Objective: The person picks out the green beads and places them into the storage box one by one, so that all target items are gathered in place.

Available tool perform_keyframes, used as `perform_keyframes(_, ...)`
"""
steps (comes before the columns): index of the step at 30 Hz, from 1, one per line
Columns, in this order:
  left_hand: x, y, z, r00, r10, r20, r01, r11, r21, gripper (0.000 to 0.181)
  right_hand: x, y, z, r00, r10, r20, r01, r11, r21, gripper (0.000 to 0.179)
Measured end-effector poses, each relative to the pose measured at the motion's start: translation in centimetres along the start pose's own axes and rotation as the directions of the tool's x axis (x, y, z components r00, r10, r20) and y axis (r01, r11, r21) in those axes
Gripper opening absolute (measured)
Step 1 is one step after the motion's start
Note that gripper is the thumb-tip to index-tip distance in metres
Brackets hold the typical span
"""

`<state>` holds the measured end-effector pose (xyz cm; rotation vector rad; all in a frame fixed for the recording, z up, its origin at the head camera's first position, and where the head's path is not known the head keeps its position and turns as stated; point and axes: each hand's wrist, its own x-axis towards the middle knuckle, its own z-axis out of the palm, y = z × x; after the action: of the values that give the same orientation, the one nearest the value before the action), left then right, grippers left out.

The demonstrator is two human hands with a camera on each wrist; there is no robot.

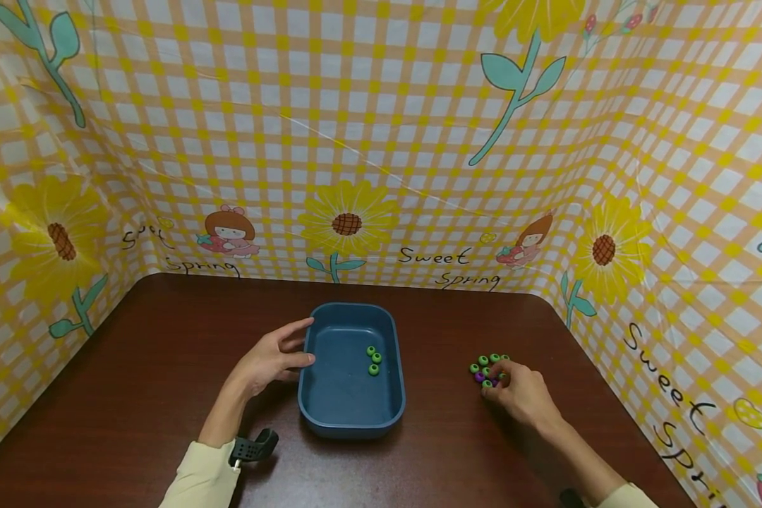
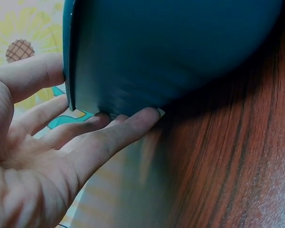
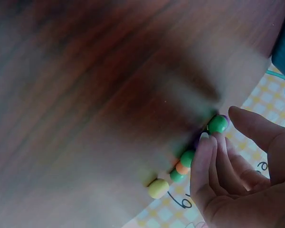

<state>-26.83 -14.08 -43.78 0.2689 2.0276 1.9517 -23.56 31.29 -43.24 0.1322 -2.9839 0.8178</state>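
Note:
A blue rectangular bin stands on the table, with three green beads on its floor toward the right side. My left hand is at the bin's left side, its fingers extended and fingertips against the rim and outer wall. To the right of the bin lies a cluster of small round beads, mostly green with some purple. My right hand reaches over that cluster and covers part of it. In the right wrist view, its thumb and fingers stand apart around a green bead.
A yellow bead and an orange bead show among the others in the right wrist view. The dark brown table is enclosed at the back and sides by a checked, flower-printed cloth. A black band circles the left wrist.

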Motion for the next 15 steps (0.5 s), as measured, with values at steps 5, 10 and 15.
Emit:
perform_keyframes(5,-0.01,-0.03,0.02,1.0,0.001,-0.006,-0.001,1.0,0.002,0.077,0.08,-0.04,0.14,1.0,-0.015,0.007,0.015,1.0,-0.018,0.026)
perform_keyframes(10,-0.03,0.01,0.04,1.0,0.001,-0.008,-0.001,1.0,0.005,0.076,0.16,-0.04,0.27,1.0,-0.02,0.008,0.02,0.999,-0.035,0.023)
perform_keyframes(15,-0.08,0.06,0.1,1.0,-0.002,-0.013,0.002,1.0,0.002,0.076,0.22,0.03,0.46,1.0,-0.02,-0.003,0.02,0.999,-0.043,0.02)
